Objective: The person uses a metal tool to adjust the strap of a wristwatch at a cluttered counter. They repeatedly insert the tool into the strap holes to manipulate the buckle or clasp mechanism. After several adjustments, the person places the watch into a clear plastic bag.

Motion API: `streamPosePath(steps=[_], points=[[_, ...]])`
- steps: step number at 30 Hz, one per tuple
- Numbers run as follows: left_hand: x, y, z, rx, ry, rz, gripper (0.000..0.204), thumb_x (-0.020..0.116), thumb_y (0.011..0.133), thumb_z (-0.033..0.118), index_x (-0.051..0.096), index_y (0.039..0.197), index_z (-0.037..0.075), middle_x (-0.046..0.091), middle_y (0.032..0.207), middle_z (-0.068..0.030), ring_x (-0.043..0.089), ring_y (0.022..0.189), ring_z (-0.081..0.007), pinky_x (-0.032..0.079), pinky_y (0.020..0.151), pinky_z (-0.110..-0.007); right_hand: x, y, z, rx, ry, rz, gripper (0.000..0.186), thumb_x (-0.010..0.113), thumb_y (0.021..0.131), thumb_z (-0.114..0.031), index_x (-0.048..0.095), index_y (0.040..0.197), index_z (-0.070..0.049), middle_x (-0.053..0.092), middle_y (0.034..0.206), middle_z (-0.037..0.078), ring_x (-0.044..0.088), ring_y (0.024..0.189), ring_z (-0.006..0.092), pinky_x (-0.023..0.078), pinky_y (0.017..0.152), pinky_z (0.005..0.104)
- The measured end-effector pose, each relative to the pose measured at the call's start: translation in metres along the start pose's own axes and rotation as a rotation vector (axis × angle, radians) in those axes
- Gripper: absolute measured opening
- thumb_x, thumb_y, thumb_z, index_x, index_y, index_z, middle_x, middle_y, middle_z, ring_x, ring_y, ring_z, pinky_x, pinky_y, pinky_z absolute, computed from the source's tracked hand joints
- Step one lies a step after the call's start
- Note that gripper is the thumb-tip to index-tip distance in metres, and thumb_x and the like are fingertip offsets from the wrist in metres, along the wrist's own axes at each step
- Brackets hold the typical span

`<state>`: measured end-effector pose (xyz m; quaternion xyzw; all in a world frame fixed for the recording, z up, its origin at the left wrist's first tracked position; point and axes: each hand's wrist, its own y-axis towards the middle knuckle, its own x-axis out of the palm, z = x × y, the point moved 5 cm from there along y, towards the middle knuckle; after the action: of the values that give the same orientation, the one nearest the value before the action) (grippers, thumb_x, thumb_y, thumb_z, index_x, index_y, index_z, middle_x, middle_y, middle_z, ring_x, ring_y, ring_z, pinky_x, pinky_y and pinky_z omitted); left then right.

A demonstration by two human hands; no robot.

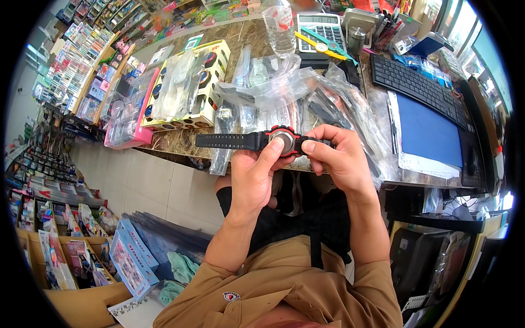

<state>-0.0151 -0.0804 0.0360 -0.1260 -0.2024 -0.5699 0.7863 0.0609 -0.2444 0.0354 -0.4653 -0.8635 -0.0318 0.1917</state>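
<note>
A black wristwatch [272, 139] with a red-edged case is held level between my hands, in front of the counter's near edge. The round metal disc on its case faces up. My left hand [254, 174] is closed around the case, its thumb pressing on the disc. With thumb and fingers my right hand [340, 157] pinches the strap beside the case. The other strap half, with rows of holes, sticks out freely to the left. Behind it, several watches in clear plastic sleeves [270, 93] lie piled on the counter.
A yellow box of watches [218, 57] and a pink-edged plastic case [131, 136] stand at left. Further back are a water bottle [279, 30], a calculator [322, 24] and a yellow watch [321, 47]. At right lie a keyboard [418, 87] and a blue folder [426, 128].
</note>
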Motion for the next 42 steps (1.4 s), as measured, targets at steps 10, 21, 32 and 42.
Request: streamPosePath(steps=[10,21,32,42], points=[[0.003,-0.005,-0.002,0.23,0.397,0.134,0.019,0.077,0.102,0.008,0.068,0.113,-0.004,0.074,0.099,-0.0048,0.067,0.086,-0.0071,0.056,0.078,-0.025,0.005,-0.001,-0.004,-0.113,-0.352,0.208,0.016,0.079,0.096,-0.015,0.077,0.1,0.001,0.073,0.078,0.002,0.063,0.064,0.0073,0.05,0.06,0.0253],[0.003,0.001,-0.003,0.096,0.188,0.039,0.02,0.075,0.105,0.014,0.069,0.114,-0.004,0.075,0.113,-0.0098,0.071,0.096,-0.0106,0.063,0.088,-0.029,-0.005,0.0,-0.001,-0.117,-0.294,0.199,0.016,0.081,0.094,-0.013,0.076,0.098,0.001,0.07,0.075,0.001,0.061,0.061,0.0073,0.049,0.057,0.0263],[-0.003,0.001,-0.022,0.129,0.182,0.062,0.021,0.075,0.105,0.014,0.067,0.116,-0.003,0.074,0.113,-0.0107,0.075,0.098,-0.0166,0.065,0.091,-0.031,-0.004,0.002,0.012,-0.188,-0.424,0.24,0.019,0.08,0.097,-0.016,0.077,0.104,0.001,0.072,0.08,-0.001,0.061,0.065,0.0033,0.047,0.057,0.0231],[-0.012,0.005,-0.026,-0.142,-0.072,-0.006,0.032,0.063,0.113,0.027,0.07,0.129,0.001,0.077,0.118,-0.0098,0.076,0.105,-0.0164,0.065,0.09,-0.028,-0.013,0.004,0.027,0.0,0.141,0.004,0.017,0.08,0.101,-0.011,0.074,0.109,0.002,0.072,0.084,0.004,0.065,0.065,0.0093,0.052,0.058,0.0248]])
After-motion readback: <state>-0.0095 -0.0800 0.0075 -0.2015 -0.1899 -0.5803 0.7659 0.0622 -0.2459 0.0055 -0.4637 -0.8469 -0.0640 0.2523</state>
